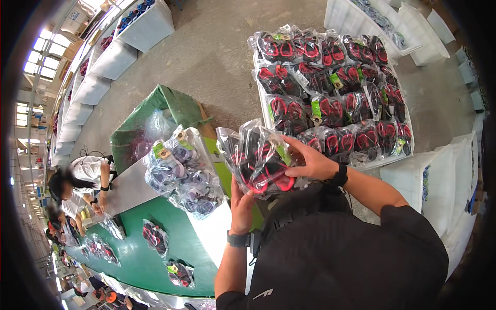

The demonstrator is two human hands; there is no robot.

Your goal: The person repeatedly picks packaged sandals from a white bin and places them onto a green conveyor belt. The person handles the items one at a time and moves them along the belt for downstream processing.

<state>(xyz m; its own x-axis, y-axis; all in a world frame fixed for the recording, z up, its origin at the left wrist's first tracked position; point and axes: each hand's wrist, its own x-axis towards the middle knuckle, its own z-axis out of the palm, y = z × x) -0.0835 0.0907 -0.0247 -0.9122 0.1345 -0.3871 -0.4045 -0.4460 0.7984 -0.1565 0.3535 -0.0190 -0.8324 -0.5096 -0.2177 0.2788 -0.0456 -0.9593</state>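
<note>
Grey concrete floor [217,51] fills upper centre of frame, open room betw. the bins. Long green conveyor surface [129,253] runs lower left, w/ bagged red-black pairs lying loose on it [155,237] & people seated along its left edge [77,178]. Row of white plastic bins [111,59] lines upper left; more white bins upper right [356,20] & right edge [413,181].

Big stack of clear plastic bags of red-black sandals [330,93] sits right of centre, packed in rows on a white tray, small green labels showing betw. bags. Green cardboard box [170,106] left of centre, open. Pile of clear bags w/ grey-purple sandals [181,170] lies at surface's near end, green & brown tags on top.

Clear bag of red-black sandals [261,160] held at frame centre, up off the surface, just left of the big stack. Right hand [310,163] closed over bag's right side, thumb below, fingers across front, wrist bent in. Left hand [240,204] supports from beneath, fingers curled up onto bag, black watch on wrist.
</note>
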